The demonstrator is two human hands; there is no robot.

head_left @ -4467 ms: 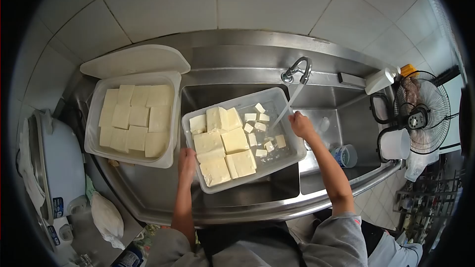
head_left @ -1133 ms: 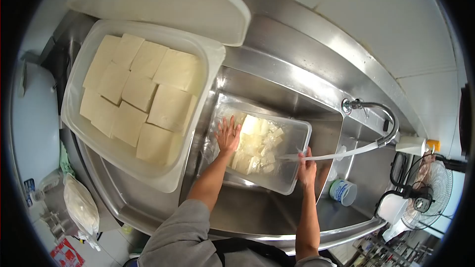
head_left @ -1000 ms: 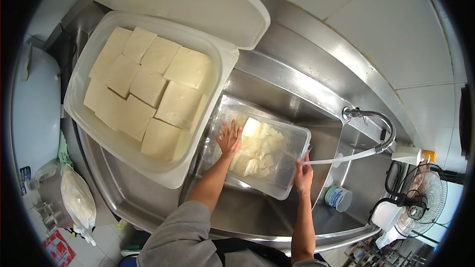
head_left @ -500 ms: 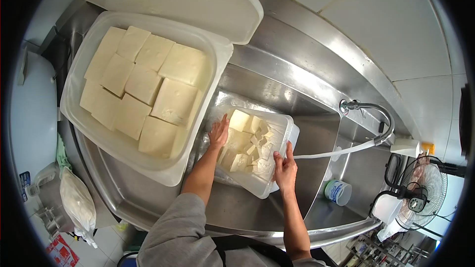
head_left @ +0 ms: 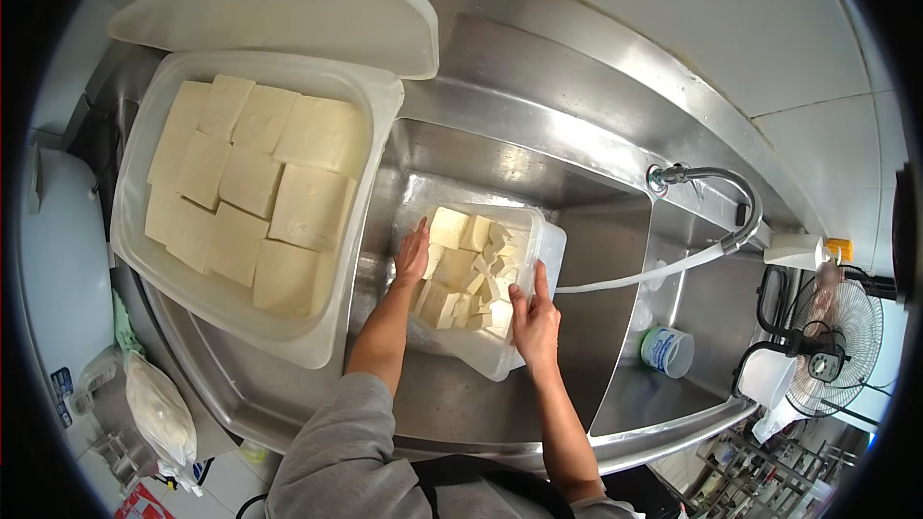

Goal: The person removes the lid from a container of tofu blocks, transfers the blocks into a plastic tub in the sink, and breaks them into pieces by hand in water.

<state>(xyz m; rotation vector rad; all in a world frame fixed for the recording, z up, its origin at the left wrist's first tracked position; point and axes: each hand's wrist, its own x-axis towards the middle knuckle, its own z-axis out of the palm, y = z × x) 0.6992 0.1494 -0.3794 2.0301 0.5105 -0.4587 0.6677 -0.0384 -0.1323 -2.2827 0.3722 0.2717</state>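
A translucent plastic container point(head_left: 493, 362) holds blocks and broken pieces of tofu point(head_left: 461, 274) in the sink. It is tilted, its right side raised so that the outer wall shows. My right hand point(head_left: 536, 329) grips its right rim, thumb on the inner side and fingers over the outside. My left hand point(head_left: 412, 252) is open at the container's left side, fingers stretched out; whether it touches the wall is unclear. To the left, a large white tub point(head_left: 338, 329) holds several big tofu blocks point(head_left: 252, 181) in rows.
The tub's lid point(head_left: 279, 5) stands behind it. A steel sink point(head_left: 567, 399) surrounds the container. A faucet point(head_left: 716, 173) with a white hose point(head_left: 625, 276) reaches in from the right. A labelled plastic cup point(head_left: 667, 352) lies in the right basin. A fan point(head_left: 835, 351) stands at far right.
The container's right side appears tipped up further, and the tofu pieces now cover more of its visible inside. Both hands stay at its sides. The view has shifted slightly.
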